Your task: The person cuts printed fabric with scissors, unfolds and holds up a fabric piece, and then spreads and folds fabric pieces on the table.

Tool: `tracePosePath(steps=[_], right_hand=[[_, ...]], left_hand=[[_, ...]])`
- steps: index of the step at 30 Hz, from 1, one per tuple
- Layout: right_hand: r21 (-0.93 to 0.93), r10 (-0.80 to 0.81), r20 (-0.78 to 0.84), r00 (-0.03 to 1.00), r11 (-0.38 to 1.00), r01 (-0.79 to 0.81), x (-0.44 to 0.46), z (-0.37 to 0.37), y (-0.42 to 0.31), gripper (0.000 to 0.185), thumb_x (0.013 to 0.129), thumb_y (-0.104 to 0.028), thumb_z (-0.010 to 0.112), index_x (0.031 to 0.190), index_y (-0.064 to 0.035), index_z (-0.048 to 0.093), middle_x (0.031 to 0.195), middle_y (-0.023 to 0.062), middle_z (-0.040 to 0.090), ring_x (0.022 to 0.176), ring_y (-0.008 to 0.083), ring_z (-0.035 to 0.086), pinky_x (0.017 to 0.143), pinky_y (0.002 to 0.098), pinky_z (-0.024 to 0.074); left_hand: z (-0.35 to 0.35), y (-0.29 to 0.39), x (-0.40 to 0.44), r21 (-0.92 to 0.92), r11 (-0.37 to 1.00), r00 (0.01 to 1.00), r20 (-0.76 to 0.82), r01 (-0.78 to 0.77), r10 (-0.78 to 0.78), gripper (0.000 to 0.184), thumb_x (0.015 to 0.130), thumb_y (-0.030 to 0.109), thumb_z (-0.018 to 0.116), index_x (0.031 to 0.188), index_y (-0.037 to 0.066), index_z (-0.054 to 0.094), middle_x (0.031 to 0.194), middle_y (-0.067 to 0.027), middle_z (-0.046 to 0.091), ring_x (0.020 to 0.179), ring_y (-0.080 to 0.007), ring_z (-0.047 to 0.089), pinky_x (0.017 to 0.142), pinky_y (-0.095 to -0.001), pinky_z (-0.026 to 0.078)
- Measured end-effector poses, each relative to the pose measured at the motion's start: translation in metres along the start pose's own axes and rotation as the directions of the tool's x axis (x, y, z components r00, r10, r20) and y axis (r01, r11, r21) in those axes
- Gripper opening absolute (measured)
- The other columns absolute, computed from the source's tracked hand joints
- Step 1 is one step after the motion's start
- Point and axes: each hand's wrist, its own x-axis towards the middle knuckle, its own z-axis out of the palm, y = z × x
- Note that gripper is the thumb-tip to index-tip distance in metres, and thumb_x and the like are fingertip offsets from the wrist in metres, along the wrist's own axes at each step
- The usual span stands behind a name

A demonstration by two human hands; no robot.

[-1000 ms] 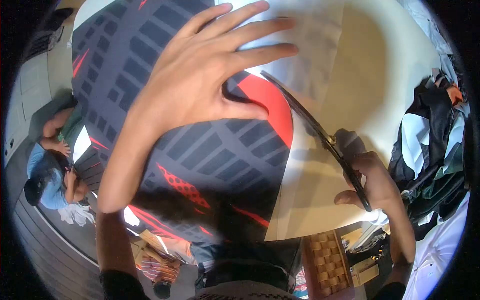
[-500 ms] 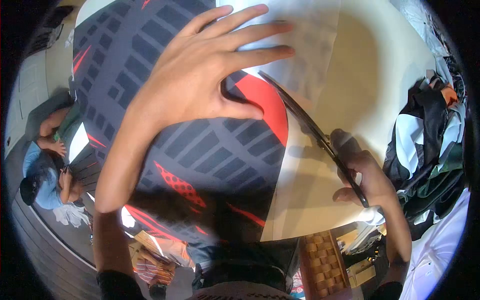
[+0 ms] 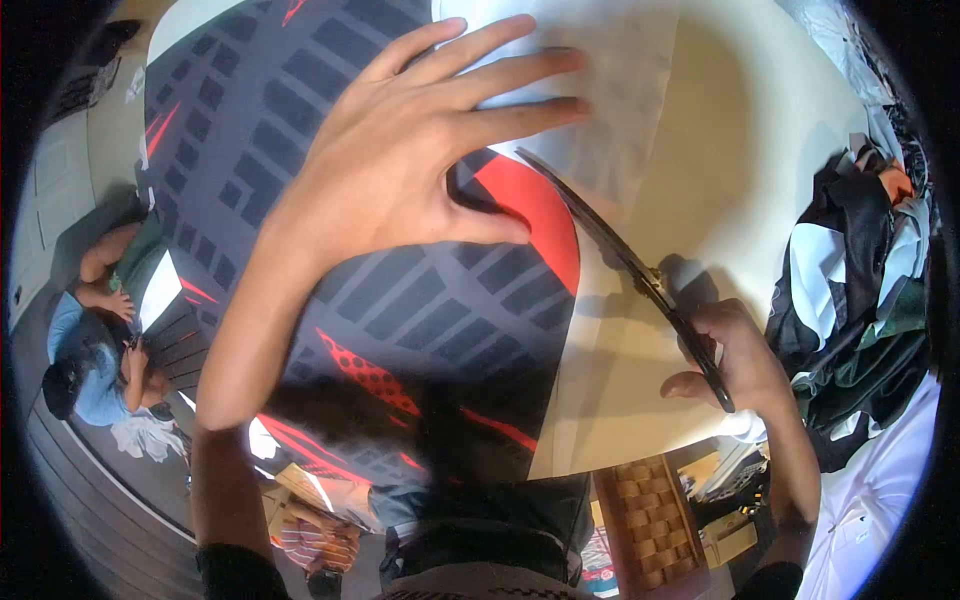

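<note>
A dark printed fabric with grey blocks and red patches lies over the pale table. My left hand rests on it with the fingers spread, the thumb on the red patch and the fingertips over a white edge. My right hand is closed round the handles of long dark scissors. Their blades point up and left, and the tip lies at the upper end of the red patch, just below my left forefinger. Sheer whitish material extends beyond the fabric's edge.
The pale table surface extends right. A heap of black, white and green cloth lies at its right edge. Below stands a woven brown basket. Another person in a blue top sits at the left, and striped clothing shows lower down.
The view has shifted slightly. The scissors and both hands hold almost the same position on the fabric; the blades look closed in both frames.
</note>
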Motion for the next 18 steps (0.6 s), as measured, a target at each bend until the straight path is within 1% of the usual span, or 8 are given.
tracePosePath(steps=[2, 8, 12, 13, 17, 18], right_hand=[[0.038, 0.003, 0.025, 1.0, 0.999, -0.004, 0.001, -0.002, 0.001, 0.049, 0.059, -0.023, 0.091, 0.059, -0.0067, 0.045, 0.048, -0.0013, 0.039, 0.045, 0.0161, 0.031, 0.047, 0.0307, 0.0272], [-0.029, -0.063, 0.04, 0.997, 0.998, 0.064, 0.003, -0.011, 0.007, 0.049, 0.058, -0.022, 0.091, 0.059, -0.0072, 0.044, 0.049, -0.0015, 0.039, 0.046, 0.0163, 0.03, 0.047, 0.031, 0.0264], [-0.037, -0.112, 0.016, 0.994, 0.993, 0.112, 0.004, -0.015, 0.007, 0.049, 0.058, -0.022, 0.091, 0.058, -0.0073, 0.044, 0.049, -0.0015, 0.039, 0.046, 0.0163, 0.029, 0.047, 0.0307, 0.0262], [-0.038, -0.111, 0.019, 0.994, 0.993, 0.111, 0.004, -0.016, 0.006, 0.049, 0.058, -0.022, 0.091, 0.058, -0.0073, 0.044, 0.049, -0.0015, 0.039, 0.046, 0.0163, 0.029, 0.047, 0.0307, 0.0262], [-0.048, -0.026, 0.025, 0.999, 0.998, 0.028, 0.006, -0.02, 0.002, 0.049, 0.058, -0.022, 0.091, 0.057, -0.0074, 0.045, 0.048, -0.0014, 0.038, 0.045, 0.0163, 0.029, 0.046, 0.0306, 0.0258], [-0.049, -0.029, 0.027, 0.999, 0.998, 0.031, 0.007, -0.02, 0.003, 0.049, 0.058, -0.022, 0.091, 0.057, -0.0074, 0.045, 0.048, -0.0014, 0.038, 0.045, 0.0163, 0.029, 0.046, 0.0306, 0.0258]], left_hand=[[-0.001, 0.0, -0.002, -0.002, 1.0, 1.0, -0.004, 0.006, -0.006, 0.078, 0.059, 0.063, 0.068, 0.128, 0.026, 0.062, 0.143, 0.0071, 0.048, 0.14, -0.0192, 0.033, 0.112, -0.0433, 0.025], [-0.001, 0.0, -0.001, -0.006, 1.0, 1.0, -0.004, 0.01, -0.01, 0.077, 0.059, 0.061, 0.069, 0.128, 0.026, 0.062, 0.143, 0.0076, 0.048, 0.14, -0.0189, 0.034, 0.112, -0.0432, 0.026], [0.002, 0.0, 0.003, 0.023, 0.999, 0.999, -0.036, -0.03, 0.03, 0.076, 0.06, 0.058, 0.07, 0.128, 0.026, 0.061, 0.143, 0.0081, 0.049, 0.14, -0.0187, 0.034, 0.112, -0.043, 0.025], [0.002, 0.0, 0.003, 0.021, 0.999, 0.999, -0.036, -0.027, 0.028, 0.076, 0.06, 0.058, 0.07, 0.128, 0.026, 0.061, 0.143, 0.0081, 0.049, 0.14, -0.0187, 0.034, 0.112, -0.043, 0.025], [0.002, 0.0, 0.003, 0.013, 0.999, 0.999, -0.026, -0.03, 0.03, 0.076, 0.06, 0.056, 0.071, 0.129, 0.026, 0.061, 0.143, 0.0082, 0.048, 0.14, -0.0187, 0.034, 0.112, -0.0426, 0.025], [0.001, 0.0, 0.003, 0.015, 1.0, 0.999, -0.026, -0.028, 0.028, 0.076, 0.06, 0.056, 0.071, 0.129, 0.026, 0.061, 0.143, 0.0082, 0.048, 0.14, -0.0187, 0.034, 0.112, -0.0426, 0.025]])
